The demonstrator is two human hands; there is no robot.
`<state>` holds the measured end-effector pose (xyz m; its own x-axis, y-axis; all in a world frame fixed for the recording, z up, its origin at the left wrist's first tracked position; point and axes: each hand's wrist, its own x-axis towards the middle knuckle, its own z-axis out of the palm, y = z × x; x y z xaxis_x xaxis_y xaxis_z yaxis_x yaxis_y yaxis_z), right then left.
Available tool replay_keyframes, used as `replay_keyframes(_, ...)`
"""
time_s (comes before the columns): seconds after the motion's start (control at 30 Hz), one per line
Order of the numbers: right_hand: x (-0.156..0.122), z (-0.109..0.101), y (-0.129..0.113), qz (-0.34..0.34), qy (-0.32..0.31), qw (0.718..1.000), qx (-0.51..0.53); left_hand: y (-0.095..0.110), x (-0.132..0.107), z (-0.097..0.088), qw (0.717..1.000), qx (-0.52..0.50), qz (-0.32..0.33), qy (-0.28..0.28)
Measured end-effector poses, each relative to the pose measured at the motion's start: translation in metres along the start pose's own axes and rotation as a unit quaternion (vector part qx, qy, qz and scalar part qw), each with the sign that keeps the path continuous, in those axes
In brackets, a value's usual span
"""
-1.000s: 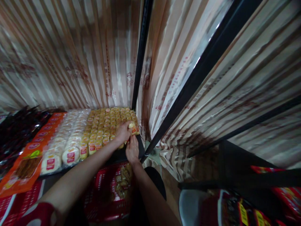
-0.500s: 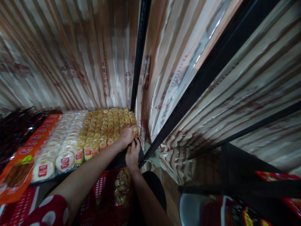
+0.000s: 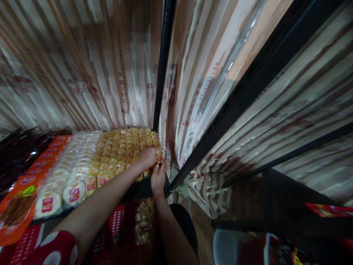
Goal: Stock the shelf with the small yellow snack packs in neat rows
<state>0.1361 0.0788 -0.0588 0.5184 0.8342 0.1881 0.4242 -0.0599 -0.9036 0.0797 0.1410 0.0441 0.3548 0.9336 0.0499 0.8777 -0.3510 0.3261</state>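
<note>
Rows of small yellow snack packs (image 3: 124,145) fill the right end of a dark shelf (image 3: 139,189). My left hand (image 3: 148,156) lies curled over the packs at the shelf's right front corner, its fingers closed on a yellow pack (image 3: 159,157). Just below it, my right hand (image 3: 158,177) reaches up with pinched fingers touching the packs at the shelf's edge; what it holds is hidden. Below the shelf a red plastic basket (image 3: 118,224) holds more of the yellow packs (image 3: 143,221).
White round cakes with red labels (image 3: 73,176) lie left of the yellow packs, then orange packets (image 3: 19,198) and dark packets (image 3: 16,154). Striped curtains (image 3: 91,70) hang behind. Black shelf posts (image 3: 163,62) rise at the corner. More red-packed goods (image 3: 328,209) sit at the lower right.
Both hands have stayed at the shelf's right front corner; the left hand has lowered the pack onto the row, and the right hand has shifted slightly right. The view has drifted a little.
</note>
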Motion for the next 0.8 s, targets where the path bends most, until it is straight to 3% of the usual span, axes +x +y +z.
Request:
replay_keyframes(0.37,0.011,-0.007,-0.008,0.027,0.002,1.0,-0.005,0.008,0.005,-0.005,0.999,0.012,-0.03,-0.021)
replay_keyframes(0.8,0.019,0.001,0.0,-0.08,-0.035,0.991,-0.097,0.006,0.006,-0.003,0.999,0.019,-0.039,-0.012)
